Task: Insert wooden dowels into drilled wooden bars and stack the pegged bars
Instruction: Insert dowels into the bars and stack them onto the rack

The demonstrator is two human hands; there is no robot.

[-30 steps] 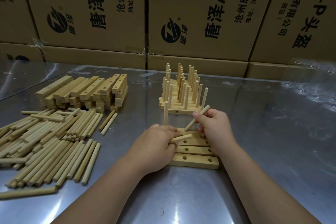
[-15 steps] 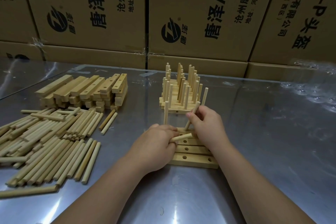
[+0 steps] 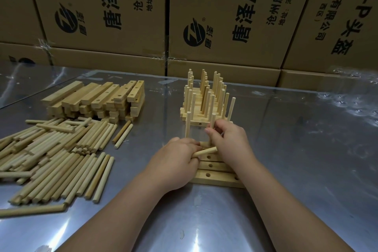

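Far to the left of the row of drilled bars (image 3: 216, 178) lies our heap of loose dowels (image 3: 51, 159), and behind the heap sits the pile of blank bars (image 3: 96, 98). Our left hand (image 3: 173, 162) rests on the left end of the row, fingers curled round a spare dowel (image 3: 206, 151) that points across the bars. One seated dowel (image 3: 187, 127) stands in the left hole of the row's far bar. Directly behind the row is the stack of pegged bars (image 3: 204, 98), where the finished bar belongs.

Over the middle of the far bar, our right hand (image 3: 229, 141) pinches a second dowel (image 3: 212, 125) upright. Our fingers hide its foot, so we cannot tell whether it has entered the hole. We judge the step to be seating this peg. We should hold it plumb and press straight down with a slight twist. The left hand should bear down so the row does not slide on the steel table (image 3: 296, 170).
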